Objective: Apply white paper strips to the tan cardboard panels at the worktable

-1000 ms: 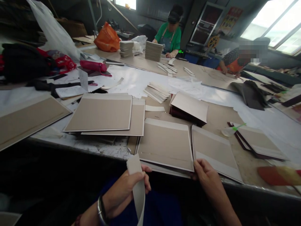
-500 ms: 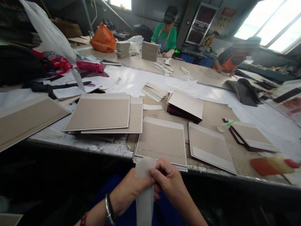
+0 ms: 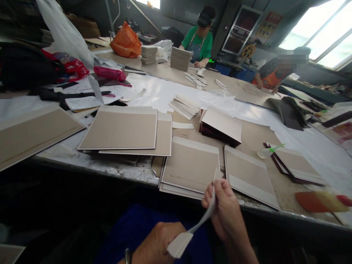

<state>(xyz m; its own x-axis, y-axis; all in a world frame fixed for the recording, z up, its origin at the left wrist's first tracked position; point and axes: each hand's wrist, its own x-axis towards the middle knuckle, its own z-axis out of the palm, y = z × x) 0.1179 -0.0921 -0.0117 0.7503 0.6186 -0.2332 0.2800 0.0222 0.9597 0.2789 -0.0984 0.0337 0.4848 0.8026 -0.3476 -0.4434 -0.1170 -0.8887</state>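
My left hand (image 3: 161, 236), low in the view with a bangle at its wrist, is closed round a small stack of white paper strips (image 3: 181, 245). My right hand (image 3: 227, 205) pinches the upper part of one paper strip (image 3: 206, 216), which curves down to the stack. That strip's tip stands in front of a beige board (image 3: 191, 161) with pale edges, lying at the table's front edge. A second beige board (image 3: 250, 174) with pale bands lies to the right of it. My left fingers are partly hidden behind the stack.
Larger beige boards (image 3: 121, 128) overlap on the left. Behind are loose pale strips (image 3: 184, 107) and a stack of dark-red-edged covers (image 3: 222, 124). An orange-and-yellow bottle (image 3: 320, 201) lies at right. Two people (image 3: 202, 40) work across the table.
My hands have drawn apart: the right moved right and up with one strip, while the left went down with the stack. The view has shifted slightly.
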